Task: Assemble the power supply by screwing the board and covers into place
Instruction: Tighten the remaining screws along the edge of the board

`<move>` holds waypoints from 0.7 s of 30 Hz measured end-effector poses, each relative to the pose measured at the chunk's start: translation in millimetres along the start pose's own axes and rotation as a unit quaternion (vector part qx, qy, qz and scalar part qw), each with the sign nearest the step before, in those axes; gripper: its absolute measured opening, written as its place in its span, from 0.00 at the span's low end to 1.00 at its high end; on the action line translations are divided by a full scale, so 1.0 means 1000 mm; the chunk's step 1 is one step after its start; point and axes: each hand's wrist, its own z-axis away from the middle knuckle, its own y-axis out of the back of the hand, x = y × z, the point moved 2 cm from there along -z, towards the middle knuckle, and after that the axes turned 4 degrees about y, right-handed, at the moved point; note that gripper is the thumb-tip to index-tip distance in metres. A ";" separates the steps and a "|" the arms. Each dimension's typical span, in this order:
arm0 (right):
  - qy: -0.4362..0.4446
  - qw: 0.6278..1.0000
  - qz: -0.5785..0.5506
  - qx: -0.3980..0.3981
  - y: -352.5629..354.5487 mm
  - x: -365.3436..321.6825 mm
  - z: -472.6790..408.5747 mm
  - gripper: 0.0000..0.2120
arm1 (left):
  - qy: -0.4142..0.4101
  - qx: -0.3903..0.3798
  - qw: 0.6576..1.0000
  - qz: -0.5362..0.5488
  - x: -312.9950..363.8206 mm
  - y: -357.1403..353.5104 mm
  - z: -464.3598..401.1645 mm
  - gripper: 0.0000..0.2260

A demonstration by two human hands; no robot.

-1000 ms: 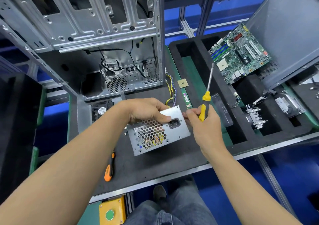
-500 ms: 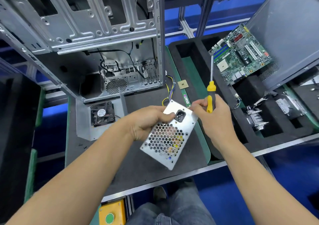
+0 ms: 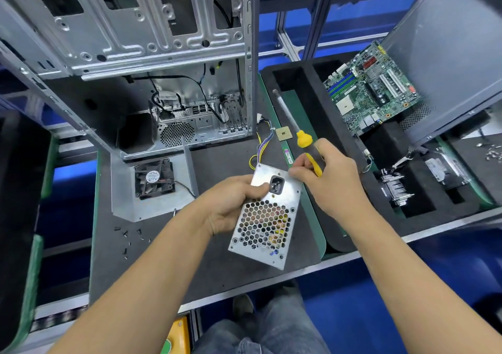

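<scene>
A silver power supply [image 3: 267, 226] with a honeycomb grille and a black power socket is lifted off the dark mat and tilted. My left hand [image 3: 231, 204] grips its left side, thumb near the socket. My right hand [image 3: 328, 182] holds a yellow-handled screwdriver [image 3: 304, 142], its shaft pointing up and away to the left. Its fingertips touch the supply's top right corner. Coloured wires [image 3: 260, 147] trail from behind the supply. Several small black screws [image 3: 130, 238] lie on the mat at the left.
An open metal computer case [image 3: 152, 68] stands at the back left. A fan on a grey bracket [image 3: 154, 178] lies in front of it. A black foam tray [image 3: 380, 163] at the right holds a motherboard [image 3: 372, 90], a heatsink and a drive. A CPU chip [image 3: 284, 133] lies near the screwdriver.
The power supply has been lifted from the mat and turned so the socket end points away. The screwdriver shaft has tipped from leaning right to leaning left.
</scene>
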 end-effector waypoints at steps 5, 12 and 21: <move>0.067 0.990 0.108 -0.059 -0.005 -0.010 -0.003 0.12 | -0.002 -0.005 1.000 0.003 0.003 -0.001 -0.002 0.09; 0.137 0.968 0.198 -0.062 -0.007 -0.013 -0.009 0.15 | -0.006 -0.010 1.000 0.009 0.003 -0.003 -0.003 0.11; 0.243 0.937 0.248 -0.044 -0.008 -0.020 -0.009 0.12 | -0.017 -0.002 1.000 0.006 0.002 0.000 -0.004 0.13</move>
